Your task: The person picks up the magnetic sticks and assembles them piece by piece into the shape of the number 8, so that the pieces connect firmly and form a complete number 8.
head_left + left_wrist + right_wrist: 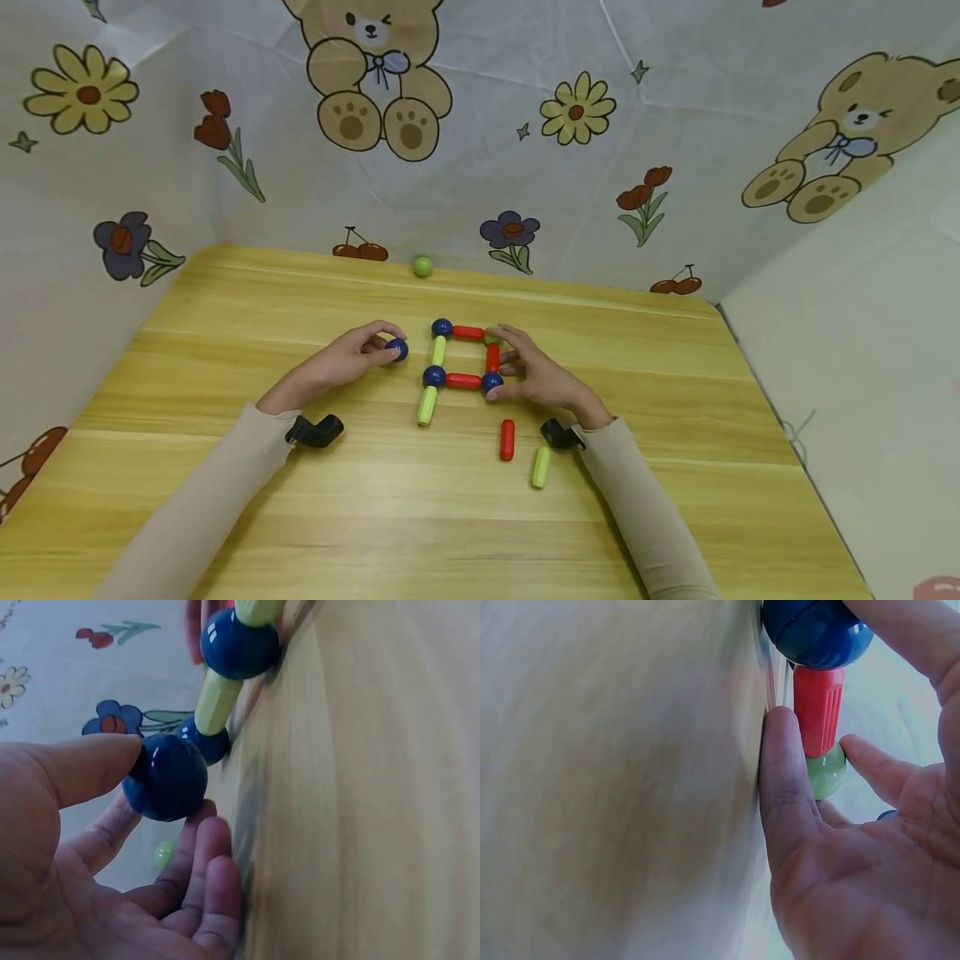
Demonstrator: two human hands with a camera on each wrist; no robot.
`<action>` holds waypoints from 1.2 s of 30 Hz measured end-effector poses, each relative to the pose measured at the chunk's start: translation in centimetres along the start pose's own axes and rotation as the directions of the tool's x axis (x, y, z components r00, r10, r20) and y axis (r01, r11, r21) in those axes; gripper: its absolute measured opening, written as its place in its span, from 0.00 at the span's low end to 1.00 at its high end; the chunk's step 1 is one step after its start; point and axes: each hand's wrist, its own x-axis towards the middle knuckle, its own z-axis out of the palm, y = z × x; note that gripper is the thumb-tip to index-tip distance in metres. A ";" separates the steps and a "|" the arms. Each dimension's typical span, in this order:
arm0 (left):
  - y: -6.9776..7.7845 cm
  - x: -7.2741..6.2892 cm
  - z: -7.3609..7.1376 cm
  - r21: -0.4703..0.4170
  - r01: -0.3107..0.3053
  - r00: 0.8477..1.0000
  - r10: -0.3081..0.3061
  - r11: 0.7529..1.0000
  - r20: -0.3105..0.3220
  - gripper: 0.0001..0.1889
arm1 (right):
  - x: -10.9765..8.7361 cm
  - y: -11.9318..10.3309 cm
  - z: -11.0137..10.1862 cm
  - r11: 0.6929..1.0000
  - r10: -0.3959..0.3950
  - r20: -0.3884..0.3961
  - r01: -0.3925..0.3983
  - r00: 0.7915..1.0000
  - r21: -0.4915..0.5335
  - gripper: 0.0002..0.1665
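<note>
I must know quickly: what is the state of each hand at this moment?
Left hand: holding a single blue ball between thumb and fingers.
Right hand: holding the square frame, thumb on its blue corner ball.

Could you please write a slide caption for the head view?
The left hand pinches a blue ball beside a rod-and-ball frame, whose right side the right hand holds.
</note>
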 end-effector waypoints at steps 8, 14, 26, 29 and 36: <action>0.1 -3.0 1.2 0.014 -0.075 0.993 0.074 0.997 0.088 0.18 | 0.0 0.0 0.0 1.000 0.000 -0.001 0.000 1.000 -0.006 0.58; 0.1 -4.3 2.3 -0.019 -0.087 0.990 0.089 0.996 0.112 0.15 | -0.1 0.0 0.1 1.000 -0.005 0.006 0.005 1.000 -0.006 0.58; 0.0 -4.8 3.1 -0.083 -0.126 0.971 0.140 0.989 0.192 0.15 | -0.2 -0.1 0.1 1.000 -0.015 0.000 0.015 1.000 -0.013 0.57; 0.0 -4.8 3.2 -0.094 -0.144 0.966 0.160 0.985 0.202 0.15 | -0.2 -0.2 0.1 1.000 -0.012 -0.001 0.012 1.000 -0.017 0.57; 0.2 -5.1 3.4 -0.092 -0.147 0.957 0.166 0.985 0.239 0.15 | -0.3 -0.2 0.2 1.000 -0.012 -0.004 0.012 1.000 -0.014 0.57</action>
